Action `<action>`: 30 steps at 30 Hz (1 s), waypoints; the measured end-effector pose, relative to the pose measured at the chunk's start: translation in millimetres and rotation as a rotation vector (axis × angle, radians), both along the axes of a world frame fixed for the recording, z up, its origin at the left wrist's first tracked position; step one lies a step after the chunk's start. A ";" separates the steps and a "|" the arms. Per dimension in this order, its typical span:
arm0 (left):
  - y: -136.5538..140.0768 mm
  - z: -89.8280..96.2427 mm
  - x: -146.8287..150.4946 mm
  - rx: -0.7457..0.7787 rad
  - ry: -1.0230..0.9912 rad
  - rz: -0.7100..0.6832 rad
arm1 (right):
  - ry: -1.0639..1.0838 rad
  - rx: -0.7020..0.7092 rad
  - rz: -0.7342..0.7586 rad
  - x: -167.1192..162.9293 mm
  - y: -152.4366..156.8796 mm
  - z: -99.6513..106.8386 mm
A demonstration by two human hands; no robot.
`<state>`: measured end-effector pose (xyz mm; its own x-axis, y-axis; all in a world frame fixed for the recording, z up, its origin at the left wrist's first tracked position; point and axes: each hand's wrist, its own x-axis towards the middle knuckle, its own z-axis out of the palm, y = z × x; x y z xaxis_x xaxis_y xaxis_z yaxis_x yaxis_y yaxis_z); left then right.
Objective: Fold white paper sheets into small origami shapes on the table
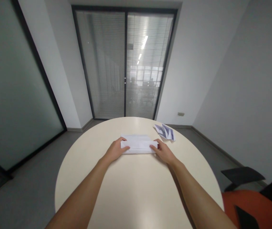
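A white sheet of paper (138, 145), folded over on itself into a wide band, is between my hands at the middle of the round table (131, 184). My left hand (115, 149) pinches its left end, the thumb on top and the fingers behind. At the right end, my right hand (163, 151) grips the paper the same way, with some fingers hidden behind it. A flap of the sheet shows beyond the folded band, on the far side. Beyond my right hand lies a folded paper piece (165, 132) with grey-blue printed patches and several pointed folds.
An orange-seated chair (255, 206) with black armrests stands at the right, close to the table's edge. Past the table are glass doors (125, 63) with blinds. A frosted glass panel (14, 82) is on the left, and a white wall on the right.
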<state>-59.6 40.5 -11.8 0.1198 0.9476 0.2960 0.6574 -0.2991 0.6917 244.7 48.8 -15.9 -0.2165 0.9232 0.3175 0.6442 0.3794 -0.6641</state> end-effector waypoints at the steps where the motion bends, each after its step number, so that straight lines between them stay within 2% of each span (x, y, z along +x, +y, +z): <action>1: 0.3 -0.6 0.2 0.004 -0.013 -0.001 | 0.010 0.002 -0.002 -0.1 0.5 -0.6; 7: 0.3 -3.4 3.9 0.017 -0.090 -0.020 | 0.093 0.025 -0.027 -2.1 2.3 -2.7; 12: 0.8 -4.7 7.4 0.011 -0.093 0.028 | 0.147 0.009 -0.029 -5.4 -0.8 -0.6; 17: 4.5 -7.0 6.7 0.042 -0.134 0.053 | 0.247 -0.083 0.092 -7.2 -2.1 -0.5; 25: 1.4 -2.6 14.2 -0.006 -0.168 0.110 | 0.184 -0.064 0.019 -6.6 1.8 -6.3; 30: -5.3 4.7 18.6 -0.020 -0.146 0.071 | 0.108 -0.042 -0.011 -7.3 0.8 -5.3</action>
<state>-40.9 35.2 -7.1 0.0088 0.9580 0.2867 0.5683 -0.2407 0.7868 237.4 49.7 -21.2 -0.1725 0.9383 0.2996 0.5719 0.3431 -0.7451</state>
